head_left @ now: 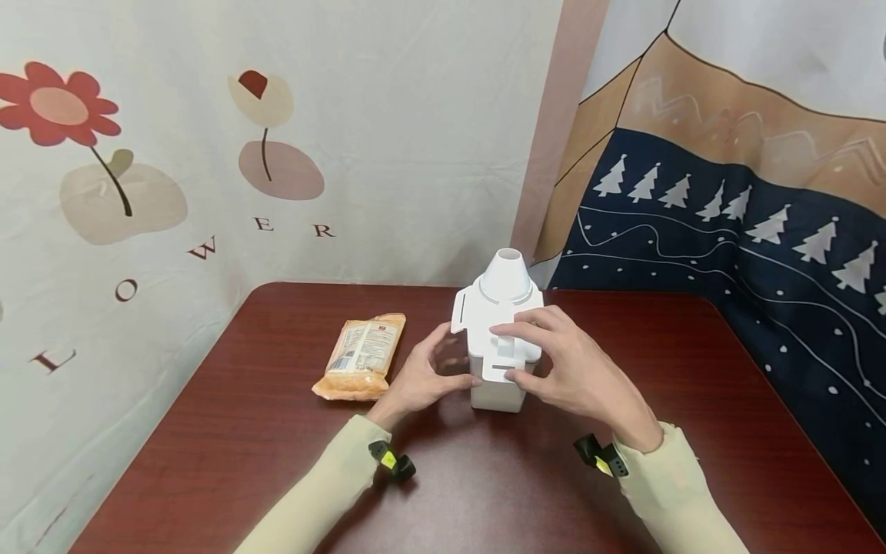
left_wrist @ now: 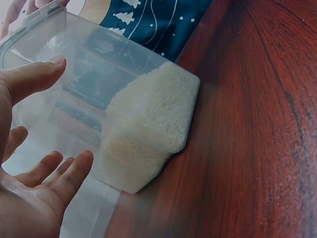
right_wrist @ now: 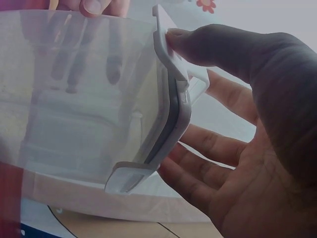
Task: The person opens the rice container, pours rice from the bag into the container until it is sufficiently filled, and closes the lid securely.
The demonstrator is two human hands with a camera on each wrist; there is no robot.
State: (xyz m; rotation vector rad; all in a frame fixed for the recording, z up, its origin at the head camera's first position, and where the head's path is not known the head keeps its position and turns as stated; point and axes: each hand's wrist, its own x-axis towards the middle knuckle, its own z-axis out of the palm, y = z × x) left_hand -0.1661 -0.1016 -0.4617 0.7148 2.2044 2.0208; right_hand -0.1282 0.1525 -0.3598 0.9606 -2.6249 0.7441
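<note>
A clear plastic container stands upright on the table, with white rice in its lower part. Its white lid carries a cone-shaped top. One side latch sticks outward at the left. My left hand is at the container's left side, fingers spread and loosely bent; the thumb touches the front wall. With my right hand I grip the lid's near part: the thumb lies on the front latch and the fingers reach over the lid top. The right fingertips are partly hidden.
An orange and white plastic packet lies flat on the table to the left of my left hand. The dark red wooden table ends at a flower-print curtain and a navy tree-print cloth.
</note>
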